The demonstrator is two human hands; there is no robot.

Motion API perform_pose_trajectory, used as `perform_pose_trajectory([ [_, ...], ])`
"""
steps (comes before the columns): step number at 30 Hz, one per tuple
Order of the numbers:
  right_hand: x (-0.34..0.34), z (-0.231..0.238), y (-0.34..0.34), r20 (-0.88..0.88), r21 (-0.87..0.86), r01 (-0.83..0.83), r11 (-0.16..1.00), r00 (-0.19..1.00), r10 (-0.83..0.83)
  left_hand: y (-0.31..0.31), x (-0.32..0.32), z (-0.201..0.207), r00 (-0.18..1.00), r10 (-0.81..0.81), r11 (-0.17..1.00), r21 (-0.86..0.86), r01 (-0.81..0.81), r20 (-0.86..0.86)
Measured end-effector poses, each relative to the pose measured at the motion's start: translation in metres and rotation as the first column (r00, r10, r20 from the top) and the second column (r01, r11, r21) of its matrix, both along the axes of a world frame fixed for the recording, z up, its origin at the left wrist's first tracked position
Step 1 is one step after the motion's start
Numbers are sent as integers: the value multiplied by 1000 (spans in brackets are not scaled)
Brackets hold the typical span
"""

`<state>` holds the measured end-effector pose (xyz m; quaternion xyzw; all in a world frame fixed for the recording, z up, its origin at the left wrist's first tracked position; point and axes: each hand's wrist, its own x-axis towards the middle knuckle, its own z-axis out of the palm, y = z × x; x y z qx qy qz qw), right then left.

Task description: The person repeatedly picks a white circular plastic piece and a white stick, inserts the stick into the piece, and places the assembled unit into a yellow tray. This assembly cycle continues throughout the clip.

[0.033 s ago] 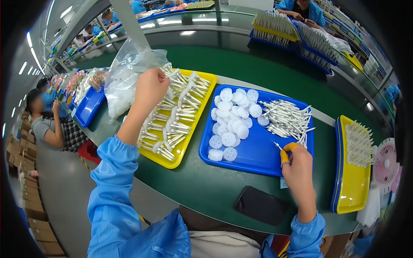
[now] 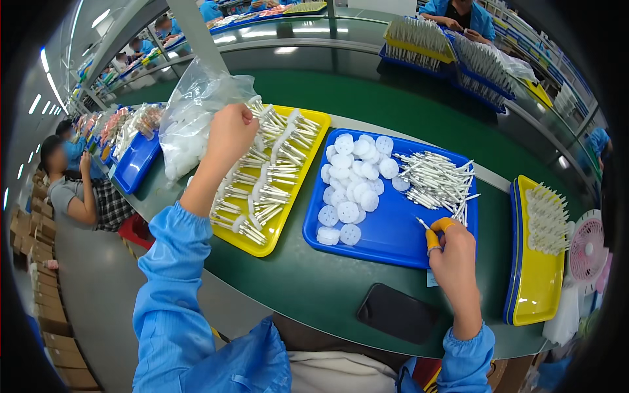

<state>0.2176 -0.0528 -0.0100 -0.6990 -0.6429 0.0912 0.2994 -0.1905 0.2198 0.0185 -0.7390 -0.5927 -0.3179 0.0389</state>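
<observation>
My right hand (image 2: 453, 254), with orange covers on its thumb and finger, pinches a thin white stick (image 2: 422, 222) with a small metal-looking tip over the blue tray (image 2: 393, 245). Beyond it in that tray lie a heap of similar white sticks (image 2: 438, 178) and a pile of round white discs with small holes (image 2: 357, 171). My left hand (image 2: 230, 136) is closed above the far left part of a yellow tray (image 2: 261, 249); whatever its fingers hold is hidden. Rows of white discs fitted with sticks (image 2: 270, 188) fill the yellow tray.
A clear plastic bag of white pieces (image 2: 190, 124) stands left of the yellow tray. A black phone (image 2: 398, 313) lies near the table's front edge. Stacked trays (image 2: 537, 288) and a pink fan (image 2: 588, 247) are at the right. Co-workers sit across the line and at the left.
</observation>
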Motion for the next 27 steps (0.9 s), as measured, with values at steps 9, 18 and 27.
perform_pose_trajectory([
  [9,0,8,-7,-149,30,-187,982,970,190,-77,101,11,944,-324,944,-49,327,55],
  [18,8,0,-7,-156,28,-178,984,971,180,-85,221,-13,652,-696,708,-142,691,-299],
  [27,7,11,-11,-161,61,-160,985,973,168,-101,201,22,743,-662,732,-303,610,-103],
])
